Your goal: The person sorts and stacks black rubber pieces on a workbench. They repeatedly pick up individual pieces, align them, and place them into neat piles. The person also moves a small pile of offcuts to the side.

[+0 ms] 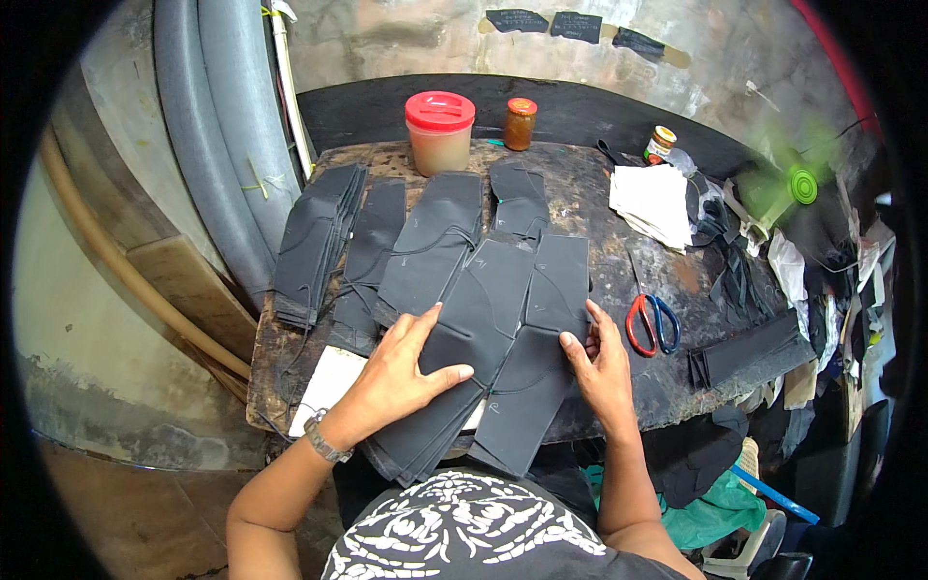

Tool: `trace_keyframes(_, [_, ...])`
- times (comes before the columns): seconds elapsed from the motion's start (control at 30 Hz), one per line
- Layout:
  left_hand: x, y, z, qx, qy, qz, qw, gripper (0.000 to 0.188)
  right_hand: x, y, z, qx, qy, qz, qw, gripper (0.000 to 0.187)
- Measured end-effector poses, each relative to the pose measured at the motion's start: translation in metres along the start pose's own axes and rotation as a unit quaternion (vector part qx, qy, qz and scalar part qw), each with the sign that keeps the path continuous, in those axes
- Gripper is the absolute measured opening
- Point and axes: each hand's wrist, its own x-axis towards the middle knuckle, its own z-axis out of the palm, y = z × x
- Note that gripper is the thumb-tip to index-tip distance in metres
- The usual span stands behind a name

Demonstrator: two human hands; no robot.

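Left hand lies flat and open, fingers spread, pressing on the near stack of dark cut pieces at lower centre of the frame. By the look of it that keeps the pile from sliding while the other hand works. On its wrist sits a metal watch.

Upper left, more dark stacks fan out in overlapping rows across the worn table, each one leaning the same way, probably sorted by shape.

Centre now: the piece being handled runs long from lower left up to upper right, its narrow end pointing away from the person toward the far stacks.

Right hand curls over that piece's right edge, thumb on top, fingers tucked beside it, lightly pinching rather than clenched.

Just right of it, red-and-blue scissors lie closed, handles toward the person, within easy reach. At the back stands a red-lidded jar.
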Motion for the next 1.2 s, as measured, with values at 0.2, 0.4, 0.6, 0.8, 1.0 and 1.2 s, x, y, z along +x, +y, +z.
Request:
trace_keyframes(0.2, [-0.005,0.005,0.006,-0.021,-0.051,-0.012,0.998,0.091,0.002,-0.013,0.001,0.117,0.018,-0.090,0.989,0.060])
trace_keyframes(0.4, [-0.003,-0.005,0.013,-0.113,-0.060,0.016,0.992,0.094,0.082,-0.003,-0.079,0.273,0.026,-0.167,0.947,0.049])
trace_keyframes(0.6, [-0.008,0.001,0.012,-0.114,-0.087,-0.016,0.990,0.094,0.229,0.039,-0.103,-0.055,-0.011,0.073,0.996,0.040])
trace_keyframes(0.8, [-0.011,0.007,0.019,-0.048,-0.060,-0.005,0.997,0.094,0.202,0.014,0.007,-0.111,-0.013,-0.360,0.926,0.020])
trace_keyframes(1.0, [-0.016,0.009,0.023,-0.019,-0.028,0.026,0.999,0.091,0.196,-0.027,0.064,-0.255,-0.083,-0.210,0.940,0.007])
trace_keyframes(1.2, [-0.020,0.010,0.029,-0.003,-0.019,0.053,0.998,0.088,0.175,-0.058,0.049,-0.031,-0.284,-0.230,0.930,0.022])
